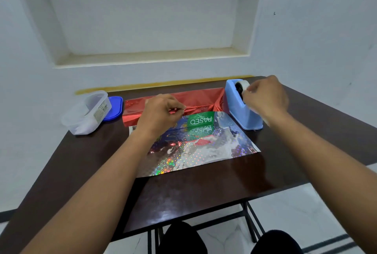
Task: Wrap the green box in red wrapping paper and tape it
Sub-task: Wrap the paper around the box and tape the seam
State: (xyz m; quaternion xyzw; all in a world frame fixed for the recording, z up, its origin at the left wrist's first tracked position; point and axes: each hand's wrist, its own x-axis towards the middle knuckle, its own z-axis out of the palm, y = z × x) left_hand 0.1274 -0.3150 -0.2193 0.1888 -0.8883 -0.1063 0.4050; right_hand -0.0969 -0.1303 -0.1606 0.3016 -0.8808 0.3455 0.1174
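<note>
Your left hand (161, 110) pinches the red wrapping paper (195, 100) over the green box (201, 120); your right hand (263, 96) grips tape at the dispenser (240, 108). Ease that pinch and the fold springs open.

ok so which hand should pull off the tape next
Right. The right hand is already at the blue tape dispenser, fingers by the roll, while the left hand pins the red paper onto the green box.

Glossy foil wrapping paper (195, 151)
</note>
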